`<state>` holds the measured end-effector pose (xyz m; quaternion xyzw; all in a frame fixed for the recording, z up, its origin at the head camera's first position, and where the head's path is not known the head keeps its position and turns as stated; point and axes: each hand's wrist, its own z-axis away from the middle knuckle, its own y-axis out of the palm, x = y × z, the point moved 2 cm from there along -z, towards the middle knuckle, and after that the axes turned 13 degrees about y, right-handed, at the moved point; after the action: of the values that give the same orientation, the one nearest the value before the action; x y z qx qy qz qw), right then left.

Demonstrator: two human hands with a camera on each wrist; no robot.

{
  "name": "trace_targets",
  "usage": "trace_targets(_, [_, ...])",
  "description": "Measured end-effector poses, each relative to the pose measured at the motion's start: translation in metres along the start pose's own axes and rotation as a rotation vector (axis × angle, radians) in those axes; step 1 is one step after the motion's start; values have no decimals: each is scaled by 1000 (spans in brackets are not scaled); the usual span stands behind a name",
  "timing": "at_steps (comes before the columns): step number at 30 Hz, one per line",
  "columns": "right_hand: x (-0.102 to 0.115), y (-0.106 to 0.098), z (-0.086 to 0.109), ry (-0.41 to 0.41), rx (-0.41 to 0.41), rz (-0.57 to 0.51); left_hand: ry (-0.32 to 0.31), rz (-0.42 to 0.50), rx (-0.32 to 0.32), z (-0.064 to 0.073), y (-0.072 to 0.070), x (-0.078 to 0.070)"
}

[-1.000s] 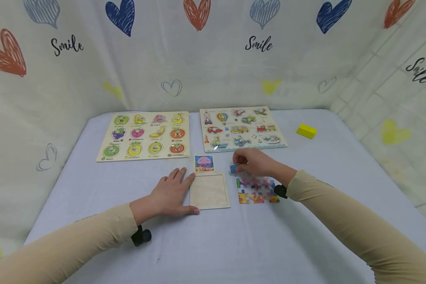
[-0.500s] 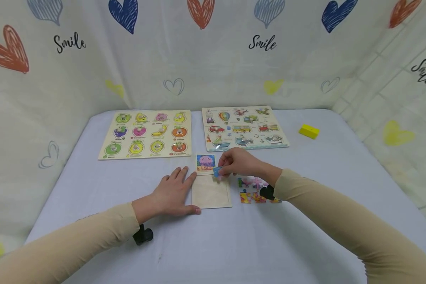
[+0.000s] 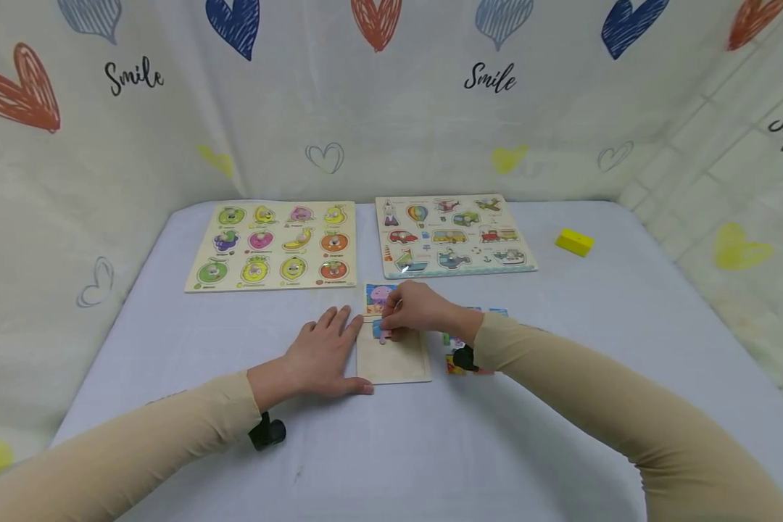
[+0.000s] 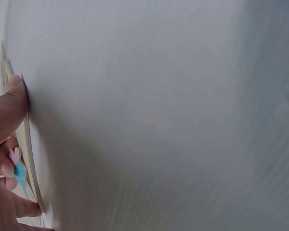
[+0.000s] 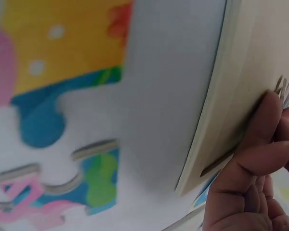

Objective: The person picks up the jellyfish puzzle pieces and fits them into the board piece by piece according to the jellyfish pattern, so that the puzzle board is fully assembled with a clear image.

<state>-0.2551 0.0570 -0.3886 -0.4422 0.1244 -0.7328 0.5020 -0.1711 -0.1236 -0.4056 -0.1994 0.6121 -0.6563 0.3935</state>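
My right hand point(image 3: 420, 308) pinches a blue-and-pink jigsaw piece point(image 3: 380, 330) at the upper left corner of a shallow wooden puzzle tray point(image 3: 398, 366). Spread flat, my left hand point(image 3: 322, 355) has its thumb and fingertips along the tray's left edge. Just beyond the tray lies a jellyfish picture card point(image 3: 373, 300), partly covered by the right hand. In the left wrist view, the same jigsaw piece point(image 4: 20, 173) shows behind the left thumb. Loose jigsaw pieces point(image 5: 101, 183) lie beside the tray in the right wrist view; the right forearm hides some of them in the head view.
A fruit puzzle board point(image 3: 270, 246) lies at the back left, and a vehicle puzzle board point(image 3: 457, 235) at the back centre. To its right sits a yellow block point(image 3: 575, 242). A white cloth covers the table point(image 3: 378, 457); a printed curtain point(image 3: 404, 109) hangs behind.
My right hand has carried the jigsaw piece leftward from the loose pieces, over the tray's top edge, to its upper left corner. The left hand has stayed at the tray's edge.
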Motion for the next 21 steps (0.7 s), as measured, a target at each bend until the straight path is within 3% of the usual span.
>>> trace_targets(21, [19, 13, 0, 33, -72, 79, -4, 10, 0, 0, -1, -1])
